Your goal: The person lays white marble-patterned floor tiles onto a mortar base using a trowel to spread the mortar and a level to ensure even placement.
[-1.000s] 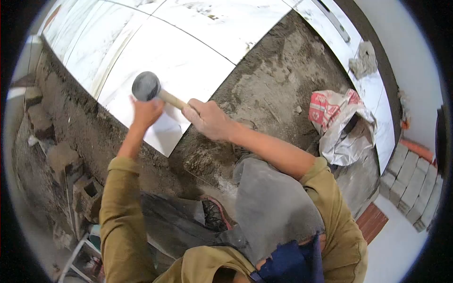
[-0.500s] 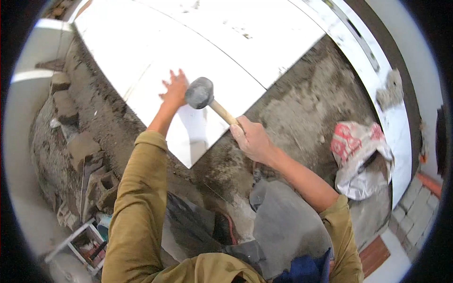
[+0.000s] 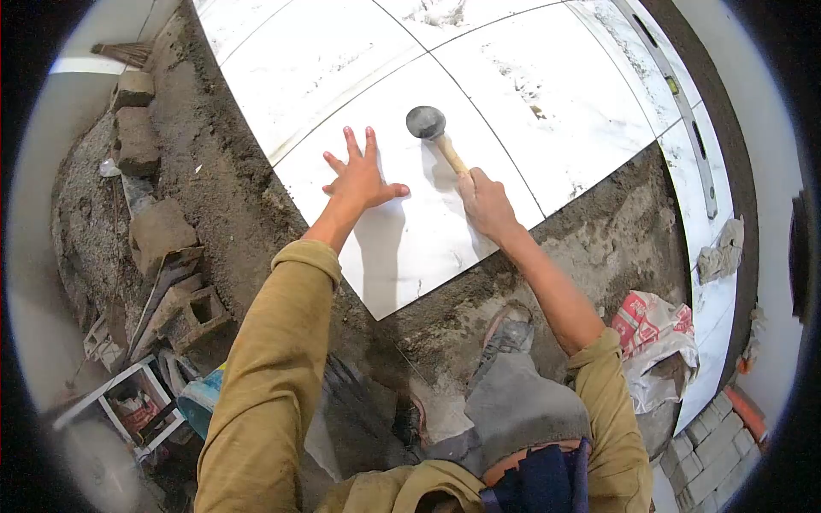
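Note:
A rubber mallet (image 3: 426, 123) with a dark grey head and a pale wooden handle is held over the white tiles. My right hand (image 3: 490, 205) is wrapped round the lower end of its handle. To the left, my left hand (image 3: 359, 179) has its fingers spread over the white marbled corner tile (image 3: 428, 248) and holds nothing. Whether its palm presses on the tile cannot be made out. Thin dark joints separate this tile from its neighbours.
Broken blocks (image 3: 161, 232) and rubble lie at the left, above a white metal frame (image 3: 141, 410). Rough mortar (image 3: 629, 205) borders the tiles. At the right are a red and white bag (image 3: 654, 342) and a long spirit level (image 3: 697, 141).
The view has shifted, showing more tiles. My right hand and the mallet are farther up over the tile, and the mallet head is farther from my left hand. My left fingers are spread wider.

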The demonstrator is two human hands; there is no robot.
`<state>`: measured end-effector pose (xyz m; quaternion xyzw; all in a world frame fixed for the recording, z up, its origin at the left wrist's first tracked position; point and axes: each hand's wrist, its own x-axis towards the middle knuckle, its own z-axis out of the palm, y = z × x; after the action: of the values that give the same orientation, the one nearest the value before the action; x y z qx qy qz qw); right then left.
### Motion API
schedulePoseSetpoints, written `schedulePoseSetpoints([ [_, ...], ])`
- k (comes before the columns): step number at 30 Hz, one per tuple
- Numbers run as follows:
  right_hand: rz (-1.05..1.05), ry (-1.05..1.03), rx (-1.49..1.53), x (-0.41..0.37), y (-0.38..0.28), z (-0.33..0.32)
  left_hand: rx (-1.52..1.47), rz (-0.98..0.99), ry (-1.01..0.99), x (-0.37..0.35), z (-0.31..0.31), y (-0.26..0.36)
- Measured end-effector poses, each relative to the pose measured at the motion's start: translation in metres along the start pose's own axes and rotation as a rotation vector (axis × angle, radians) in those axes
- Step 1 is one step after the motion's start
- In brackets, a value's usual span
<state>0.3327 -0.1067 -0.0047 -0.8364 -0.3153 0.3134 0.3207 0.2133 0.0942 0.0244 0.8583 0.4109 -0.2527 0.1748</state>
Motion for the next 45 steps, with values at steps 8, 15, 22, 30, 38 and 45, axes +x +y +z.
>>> schedulePoseSetpoints([
  [8, 0.01, 0.032, 0.043, -0.085, 0.029, -0.013, 0.092, 0.0, 0.048, 0.014, 0.018, -0.001],
  [15, 0.041, 0.047, 0.025, -0.101, 0.045, -0.007, 0.136, 0.119, 0.121, 0.026, 0.03, -0.017],
  [22, 0.042, 0.036, 0.048, -0.112, 0.051, -0.009, 0.174, 0.169, 0.146, 0.023, 0.03, -0.014],
  [30, 0.045, -0.004, 0.044, -0.106, 0.041, -0.008, 0.232, 0.194, 0.148, 0.024, 0.028, -0.018],
  [38, -0.075, -0.216, -0.085, -0.102, -0.004, 0.007, 0.091, 0.261, 0.103, 0.03, 0.022, -0.076],
  [45, -0.231, -0.279, -0.122, -0.089, -0.009, 0.02, 0.165, 0.125, 0.132, -0.09, 0.039, -0.099],
])
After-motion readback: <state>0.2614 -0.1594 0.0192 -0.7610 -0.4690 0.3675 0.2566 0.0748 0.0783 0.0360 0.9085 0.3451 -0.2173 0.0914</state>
